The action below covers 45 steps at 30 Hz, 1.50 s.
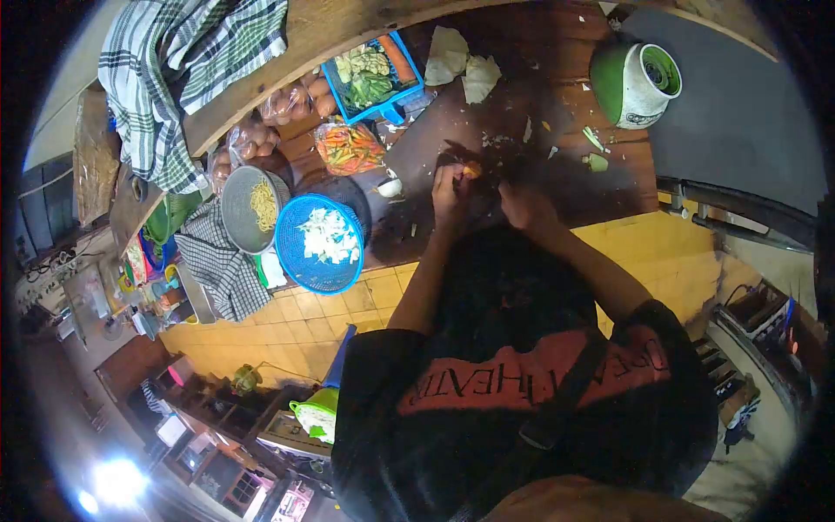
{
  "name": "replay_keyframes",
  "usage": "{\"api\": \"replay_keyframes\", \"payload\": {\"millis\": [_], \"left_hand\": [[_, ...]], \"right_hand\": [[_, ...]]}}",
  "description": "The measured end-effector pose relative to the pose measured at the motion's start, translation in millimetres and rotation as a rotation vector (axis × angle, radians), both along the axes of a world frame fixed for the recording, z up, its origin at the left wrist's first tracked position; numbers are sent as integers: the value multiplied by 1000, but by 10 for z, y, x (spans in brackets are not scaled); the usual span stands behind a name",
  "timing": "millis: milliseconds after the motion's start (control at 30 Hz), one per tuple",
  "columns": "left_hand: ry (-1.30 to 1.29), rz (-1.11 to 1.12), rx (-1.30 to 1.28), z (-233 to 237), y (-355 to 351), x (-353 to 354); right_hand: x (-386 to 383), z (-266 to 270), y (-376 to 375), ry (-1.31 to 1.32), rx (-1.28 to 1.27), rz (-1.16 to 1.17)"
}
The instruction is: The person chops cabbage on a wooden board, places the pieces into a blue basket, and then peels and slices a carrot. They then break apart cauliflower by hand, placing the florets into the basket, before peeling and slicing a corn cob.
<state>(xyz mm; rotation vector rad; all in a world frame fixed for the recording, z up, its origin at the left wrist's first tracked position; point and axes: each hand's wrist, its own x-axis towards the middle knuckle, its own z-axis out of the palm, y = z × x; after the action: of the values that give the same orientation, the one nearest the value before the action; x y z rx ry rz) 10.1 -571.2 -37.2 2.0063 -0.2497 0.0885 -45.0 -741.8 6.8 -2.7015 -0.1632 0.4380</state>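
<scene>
My left hand [448, 193] is closed around a small orange piece [471, 170], perhaps a vegetable, over the dark wooden table [539, 139]. My right hand [524, 207] is curled into a fist just to the right; whatever it grips is lost in shadow. Small pale scraps lie scattered beyond both hands. To the left of my left hand sits a small white piece [390, 187]. A bag of orange and green chillies [350, 148] lies farther left.
A blue basket [319, 280] of chopped white pieces and a grey colander [235, 209] stand left. Behind are a blue tray [387, 109] with vegetables, bagged eggs [287, 104] and pale leaves [446, 54]. A green-and-white container [622, 87] is at the right.
</scene>
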Motion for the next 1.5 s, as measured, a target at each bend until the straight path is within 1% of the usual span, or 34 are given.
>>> {"api": "replay_keyframes", "payload": {"millis": [67, 167, 200, 267, 300, 367, 467, 500, 567, 700, 767, 800, 867, 900, 967, 1000, 1067, 1100, 1167, 1200, 1267, 1300, 1367, 1400, 1467, 1500], "left_hand": [[-63, 4, 10, 8, -16, -3], [-95, -16, 51, 111, -38, 7], [-94, -16, 51, 99, -41, 14], [-143, 21, 78, 72, -60, 30], [-143, 21, 77, 78, -66, 33], [-102, 47, 46, 94, -66, 36], [-151, 36, 99, -170, -28, 54], [-150, 36, 99, -105, -37, 51], [-103, 60, 20, 28, -58, 39], [-88, 24, 2, 25, -54, 11], [-12, 86, -45, 64, -90, -29], [-11, 86, -44, 39, -94, -37], [-122, 84, -52, -13, -99, -42], [-120, 83, -50, 27, -97, -63], [-133, 83, -27, 153, -118, -64], [-135, 84, -26, 140, -101, -83], [-125, 58, -35, 120, -75, -53], [-129, 54, -35, 88, -68, -71], [-104, 97, -12, 26, -64, -66], [-108, 93, -9, 15, -35, -86], [-31, 77, 18, 21, -3, -88], [-39, 72, 16, 41, 14, -67], [-140, -73, 46, 79, 64, -30], [-146, -79, 43, 90, 70, -40], [-7, -72, 77, 107, 73, -41], [-11, -82, 77, 118, 85, 3]], "right_hand": [[-18, -14, 31, -19, -33, -32], [-77, -20, 59, -43, -56, -15], [-60, 53, 84, -42, -56, -15], [-12, 198, 132, 107, -20, -75], [-20, 165, 137, 107, -21, -75], [-45, 75, 163, -68, -35, -71], [-27, 71, 188, -97, -71, -54], [-17, 66, 199, -97, -71, -54], [13, 55, 218, -39, -121, -43], [25, 133, 228, -78, -147, -1], [93, 159, 265, 64, -150, -32], [109, 161, 269, 65, -150, -32], [151, 164, 267, 211, -129, -45], [113, 65, 231, 213, -127, -45], [45, -238, 103, -64, 47, 49], [58, -264, 121, -66, 48, 50], [142, -310, 137, 178, 15, -25], [154, -298, 108, 174, 16, -29], [208, -254, -22, 244, 174, 77], [153, -298, -69, 240, 178, 74], [38, -481, -211, 53, 299, -17], [30, -503, -299, 44, 297, -21], [21, -558, -458, 153, 76, 195], [13, -544, -458, 148, 73, 188], [-69, -512, -429, 258, 19, -48], [-114, -449, -440, 254, 21, -58]]}}
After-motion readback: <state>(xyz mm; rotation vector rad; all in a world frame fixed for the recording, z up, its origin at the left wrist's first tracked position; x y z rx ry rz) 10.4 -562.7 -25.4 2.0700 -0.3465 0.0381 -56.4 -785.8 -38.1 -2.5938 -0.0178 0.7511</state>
